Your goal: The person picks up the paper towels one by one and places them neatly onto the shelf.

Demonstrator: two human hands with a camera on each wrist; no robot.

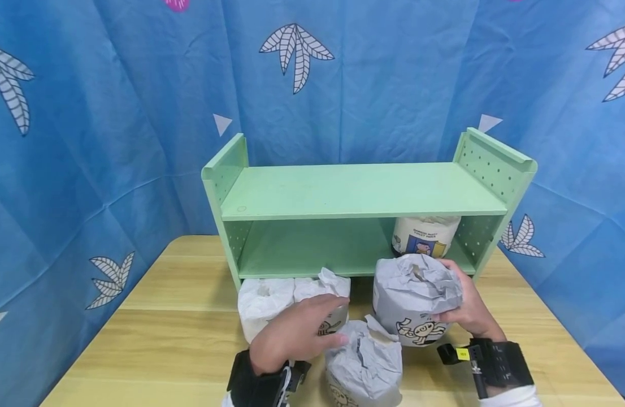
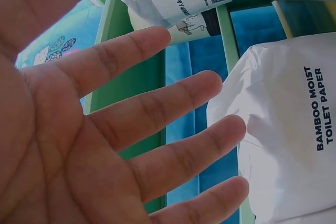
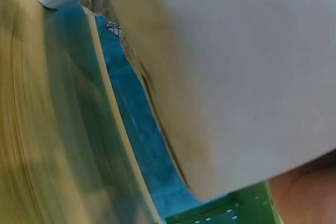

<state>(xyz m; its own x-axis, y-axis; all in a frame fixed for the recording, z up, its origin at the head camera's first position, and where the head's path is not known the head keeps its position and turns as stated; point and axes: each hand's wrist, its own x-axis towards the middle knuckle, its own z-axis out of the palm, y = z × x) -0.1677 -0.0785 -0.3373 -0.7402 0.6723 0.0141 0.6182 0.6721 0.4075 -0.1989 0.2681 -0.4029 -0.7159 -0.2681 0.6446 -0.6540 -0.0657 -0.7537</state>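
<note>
My right hand [image 1: 465,308] grips a toilet paper roll [image 1: 414,299] wrapped in crumpled white paper with a cartoon print, held upright just in front of the green shelf's [image 1: 353,192] lower right bay. The same roll [image 3: 236,66] fills the right wrist view. My left hand [image 1: 297,333] is flat with its fingers straight and spread [image 2: 157,114], holding nothing. It hovers over two wrapped rolls [image 1: 264,305] standing side by side at the shelf's foot. Another wrapped roll [image 1: 363,362] stands at the table's front between my hands. A roll marked "bamboo moist toilet paper" [image 2: 294,129] lies just past the left fingertips.
The green two-level shelf stands on a wooden table [image 1: 180,316]; its top board is bare. One labelled roll [image 1: 425,234] stands on the lower level at the right. A blue leaf-print curtain [image 1: 114,113] closes in behind and on both sides.
</note>
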